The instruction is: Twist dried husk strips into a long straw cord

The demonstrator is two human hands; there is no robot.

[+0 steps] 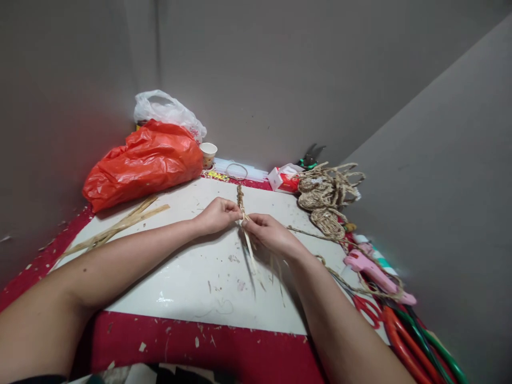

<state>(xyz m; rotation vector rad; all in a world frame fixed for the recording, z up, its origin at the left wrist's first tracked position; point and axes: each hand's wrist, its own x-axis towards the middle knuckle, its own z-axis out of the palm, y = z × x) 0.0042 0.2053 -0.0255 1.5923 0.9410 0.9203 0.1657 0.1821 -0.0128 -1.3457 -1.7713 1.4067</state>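
Observation:
A short braid of dry plant fibre (240,196) stands up between my hands above the white board. My left hand (220,216) is closed, its fingertips pinching the strands on the left just under the braided part. From the right, my right hand (271,233) pinches the same strands between thumb and fingers, close to the left fingertips. Pale loose strands (253,258) hang down from the grip toward the board, and thinner ones dangle below my right hand. The exact crossing of strands is hidden by my fingers.
On the white board (180,288) lie long dry strips (116,226) at left. Behind are a red plastic bag (150,160), paper cup (208,153) and tissue pack (284,178). Along the right sit coiled braided cord (326,194), a pink glue gun (374,272) and red-handled scissors (368,310).

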